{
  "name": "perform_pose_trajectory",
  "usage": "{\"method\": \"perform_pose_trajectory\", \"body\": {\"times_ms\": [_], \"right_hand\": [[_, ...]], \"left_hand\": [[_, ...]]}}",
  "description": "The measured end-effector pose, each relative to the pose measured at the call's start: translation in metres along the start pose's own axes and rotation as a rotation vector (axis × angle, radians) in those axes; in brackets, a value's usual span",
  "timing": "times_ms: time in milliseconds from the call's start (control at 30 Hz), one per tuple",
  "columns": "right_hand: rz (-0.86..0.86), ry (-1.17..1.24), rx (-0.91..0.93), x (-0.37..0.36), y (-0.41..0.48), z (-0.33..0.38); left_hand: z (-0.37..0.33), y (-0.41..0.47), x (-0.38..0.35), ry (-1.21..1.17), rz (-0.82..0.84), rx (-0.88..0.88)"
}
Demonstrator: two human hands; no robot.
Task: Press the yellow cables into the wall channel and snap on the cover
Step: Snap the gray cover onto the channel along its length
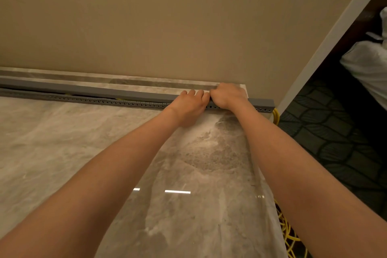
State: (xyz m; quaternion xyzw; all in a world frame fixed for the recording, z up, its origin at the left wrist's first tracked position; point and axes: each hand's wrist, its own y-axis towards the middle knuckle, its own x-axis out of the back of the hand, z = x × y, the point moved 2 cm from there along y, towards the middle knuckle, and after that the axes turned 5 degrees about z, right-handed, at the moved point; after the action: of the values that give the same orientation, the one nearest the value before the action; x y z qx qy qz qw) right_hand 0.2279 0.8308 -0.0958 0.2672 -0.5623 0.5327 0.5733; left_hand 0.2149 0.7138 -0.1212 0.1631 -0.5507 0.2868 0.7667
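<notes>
Long grey plastic cover point(104, 91) runs left-to-right atop the grey slotted wall channel point(117, 102) at floor level. Near its right end, the left hand point(188, 107) presses flat-fingered and the right hand point(228, 95) grips it.

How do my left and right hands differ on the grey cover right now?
The left hand lies flatter, fingers stretched over the grey cover; the right hand is curled round it, knuckles up. The left hand sits farther from the cover's visible end than the right hand. Both rest on the cover, touching.
</notes>
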Motion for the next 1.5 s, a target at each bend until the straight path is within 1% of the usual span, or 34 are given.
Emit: {"method": "perform_pose_trajectory", "body": {"times_ms": [133,200,267,367,533,667,833,967,1133,1233,1300,1367,1500], "right_hand": [[-0.015,0.002,0.023,0.001,-0.003,0.0],[-0.033,-0.073,0.049,0.002,-0.006,0.003],[-0.076,-0.124,0.077,0.005,-0.009,0.011],[-0.077,-0.141,0.1,0.005,-0.011,0.026],[-0.027,0.034,0.096,-0.013,-0.006,0.056],[-0.056,0.019,0.059,-0.018,-0.002,0.058],[-0.115,0.002,0.053,-0.021,0.0,0.059],[-0.132,-0.007,0.054,-0.021,0.001,0.059],[0.007,-0.099,0.096,-0.017,0.007,0.059],[0.083,-0.095,0.086,-0.013,0.011,0.067],[0.102,-0.054,0.068,-0.017,0.013,0.072],[0.058,-0.016,0.05,-0.021,0.012,0.076],[-0.061,-0.02,0.033,-0.025,0.008,0.074]], "left_hand": [[0.022,-0.005,-0.001,-0.344,0.08,-0.024],[0.035,-0.013,-0.005,-0.385,0.11,0.013],[0.047,-0.021,-0.011,-0.367,0.104,0.058],[0.05,-0.027,-0.015,-0.375,0.061,0.107],[0.044,-0.027,-0.012,-0.364,0.033,0.154],[0.047,-0.026,-0.016,-0.352,0.03,0.133],[0.06,-0.031,-0.017,-0.48,0.046,0.041],[0.061,-0.04,-0.024,-0.368,0.016,0.115],[0.056,-0.036,-0.023,-0.328,-0.021,0.166],[0.06,-0.036,-0.024,-0.332,-0.026,0.157],[0.061,-0.036,-0.024,-0.352,-0.031,0.143],[0.065,-0.037,-0.025,-0.371,-0.025,0.113],[0.076,-0.043,-0.031,-0.418,-0.026,0.036]]}}
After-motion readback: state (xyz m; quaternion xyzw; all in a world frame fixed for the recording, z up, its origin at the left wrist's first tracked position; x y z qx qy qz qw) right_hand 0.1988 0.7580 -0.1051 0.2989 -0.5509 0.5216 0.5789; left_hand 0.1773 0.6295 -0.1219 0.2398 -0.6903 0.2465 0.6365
